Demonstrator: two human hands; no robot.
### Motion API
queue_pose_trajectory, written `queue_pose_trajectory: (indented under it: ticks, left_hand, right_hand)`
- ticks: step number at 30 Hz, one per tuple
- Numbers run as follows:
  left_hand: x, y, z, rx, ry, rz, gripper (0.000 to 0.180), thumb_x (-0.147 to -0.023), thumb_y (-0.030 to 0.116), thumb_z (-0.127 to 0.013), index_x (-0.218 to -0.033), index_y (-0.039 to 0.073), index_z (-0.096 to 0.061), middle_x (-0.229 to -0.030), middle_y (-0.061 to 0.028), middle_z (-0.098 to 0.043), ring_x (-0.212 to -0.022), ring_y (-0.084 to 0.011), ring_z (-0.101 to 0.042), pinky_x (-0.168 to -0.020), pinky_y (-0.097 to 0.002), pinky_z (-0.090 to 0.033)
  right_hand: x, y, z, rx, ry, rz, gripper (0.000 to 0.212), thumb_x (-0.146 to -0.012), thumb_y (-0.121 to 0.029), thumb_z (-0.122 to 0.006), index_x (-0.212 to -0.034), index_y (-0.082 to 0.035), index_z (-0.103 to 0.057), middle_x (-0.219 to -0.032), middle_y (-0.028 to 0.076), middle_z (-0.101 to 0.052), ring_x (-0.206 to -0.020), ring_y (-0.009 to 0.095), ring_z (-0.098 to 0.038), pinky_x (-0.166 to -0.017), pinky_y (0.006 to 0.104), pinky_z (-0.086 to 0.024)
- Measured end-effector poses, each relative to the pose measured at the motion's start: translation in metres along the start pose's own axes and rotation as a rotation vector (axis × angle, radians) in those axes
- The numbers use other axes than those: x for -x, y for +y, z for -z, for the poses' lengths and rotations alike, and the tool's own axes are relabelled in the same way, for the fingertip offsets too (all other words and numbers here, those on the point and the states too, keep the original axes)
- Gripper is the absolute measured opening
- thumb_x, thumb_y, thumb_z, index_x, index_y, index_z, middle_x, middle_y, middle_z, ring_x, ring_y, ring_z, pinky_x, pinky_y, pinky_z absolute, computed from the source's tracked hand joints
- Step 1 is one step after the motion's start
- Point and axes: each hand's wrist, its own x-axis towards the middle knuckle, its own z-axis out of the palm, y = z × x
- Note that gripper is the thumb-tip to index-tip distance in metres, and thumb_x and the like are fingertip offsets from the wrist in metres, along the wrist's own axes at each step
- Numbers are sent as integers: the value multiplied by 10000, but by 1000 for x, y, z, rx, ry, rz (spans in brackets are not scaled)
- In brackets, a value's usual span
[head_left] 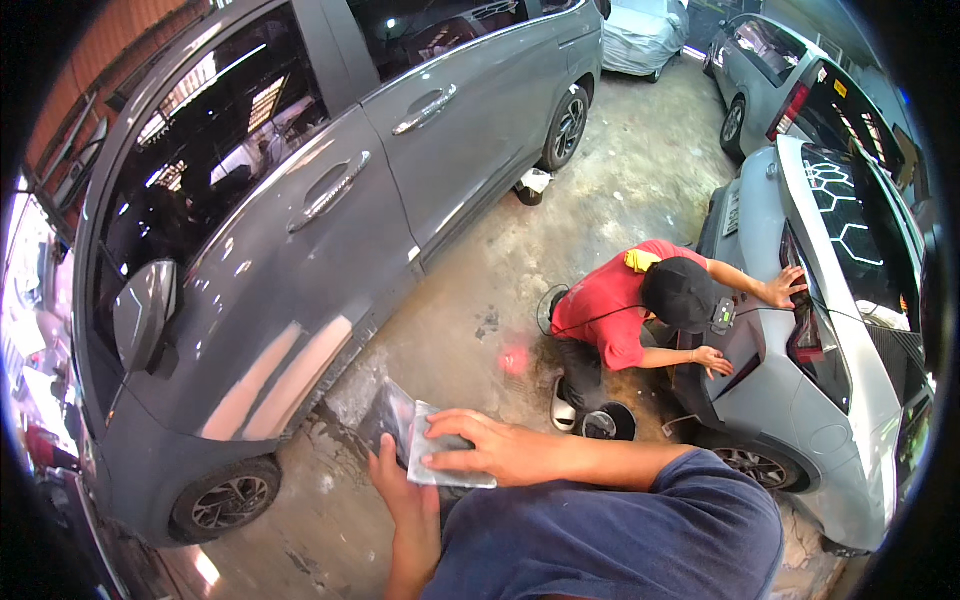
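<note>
My left hand point(405, 495) comes up from the lower edge, thumb and fingers around a flat, dark see-through sheet point(388, 408). Across it reaches my right hand point(465, 442), its fingers pressed on a lighter grey, square-edged flat piece point(455, 476). The two pieces overlap in front of my body; whether they are plates or film I cannot tell. Beyond them on the left stands a dark grey car point(340, 250), apart from both hands. Two pale pinkish filler patches point(300, 380) mark its lower front door and the panel beside it.
A co-worker in a red shirt point(620, 300) and black cap crouches to the right, both hands on a silver car's rear corner point(780, 370). A black bucket point(615, 420) stands beside them. Another small bucket point(530, 194) is by the grey car. Further cars point(765, 60) are parked behind.
</note>
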Motion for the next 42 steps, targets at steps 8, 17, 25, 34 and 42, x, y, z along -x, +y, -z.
queue_pose_trajectory:
  ticks: [8, 17, 25, 34, 42]
  left_hand:
    - [2, 47, 19, -123, 145, -183, 447, -984, 189, -529, -1374, -17, -454, -1282, -164, -573, -1129, -285, -608, -957, -429, -507]
    - [-5, 85, 20, -217, -13, -282, 479, -1008, 149, -484, -1440, -31, -382, -1369, -180, -523, -1210, -291, -565, -1020, -425, -465]
    - [-18, 92, 36, -392, -343, -185, 438, -1020, 150, -477, -1413, -31, -410, -1317, -159, -557, -1180, -224, -553, -1034, -360, -415]
    - [-17, 110, 39, -818, -242, -387, 399, -1036, 186, -450, -1344, -69, -456, -1245, -174, -590, -1117, -232, -567, -969, -350, -432]
    - [-17, 132, 35, -859, -110, -590, 475, -1057, 241, -447, -1391, -94, -399, -1321, -234, -555, -1148, -279, -582, -969, -381, -454]
  right_hand:
    - [-23, 43, 6, 416, -14, 27, 582, -849, -65, -564, -1395, -265, -530, -1415, 118, -488, -1340, 345, -451, -1090, 528, -388]
    - [-66, -4, -6, 538, 29, 191, 470, -862, -155, -558, -1313, -278, -609, -1273, 25, -563, -1284, 217, -491, -1117, 575, -328]
    - [-88, -30, 7, 667, -13, 54, 375, -788, -128, -626, -1151, -216, -656, -1227, -4, -589, -1235, 193, -514, -1114, 575, -336]
    - [-71, -46, -45, 470, -73, 65, 336, -805, -147, -601, -1134, -187, -658, -1230, -13, -598, -1247, 170, -520, -1126, 504, -347]
    - [-71, -58, -33, 296, 7, -2, 511, -766, -35, -632, -1258, -166, -604, -1318, 85, -535, -1300, 287, -481, -1137, 541, -328]
